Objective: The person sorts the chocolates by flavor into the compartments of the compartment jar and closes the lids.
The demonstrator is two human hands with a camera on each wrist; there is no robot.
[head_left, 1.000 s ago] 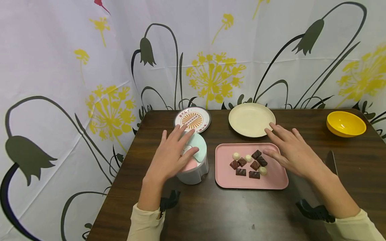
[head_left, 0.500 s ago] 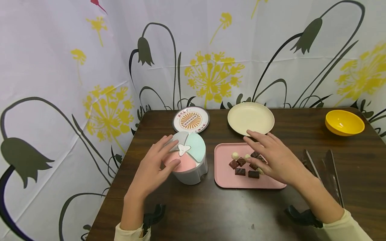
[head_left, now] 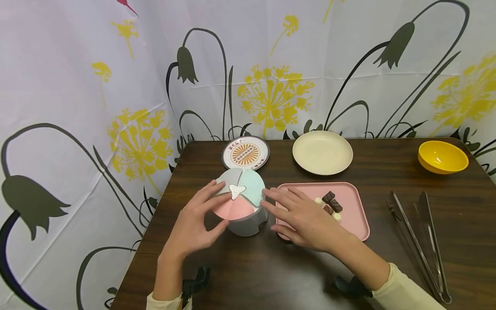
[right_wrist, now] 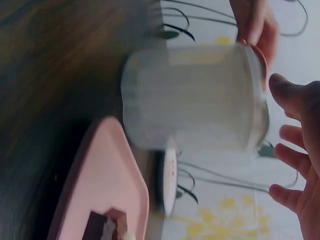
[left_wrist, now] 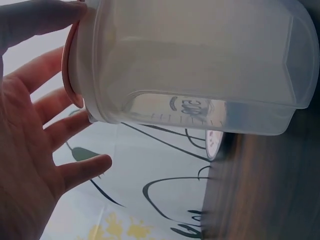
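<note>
**Both hands close in on the lidded container**

Since half a second ago, the right hand has left the chocolates and crossed over the pink tray to the right side of the container; the left hand has stayed at its left side. The container stands upright on the dark table, just left of the tray, its three-part lid in grey, mint and pink with a white knob at the centre.

The left hand's fingers are spread and only lightly bent; fingertips touch the lid's edge and the thumb lies near the rim, without a firm grip. The right hand is also open, fingers stretched toward the container's wall, close to it or just touching; I cannot tell which.

As a judgement, the work is at its start: every lid segment looks shut and the chocolates lie on the tray. Metal tongs lie untouched at right; a cream plate, a patterned plate and a yellow bowl stand farther back.
</note>
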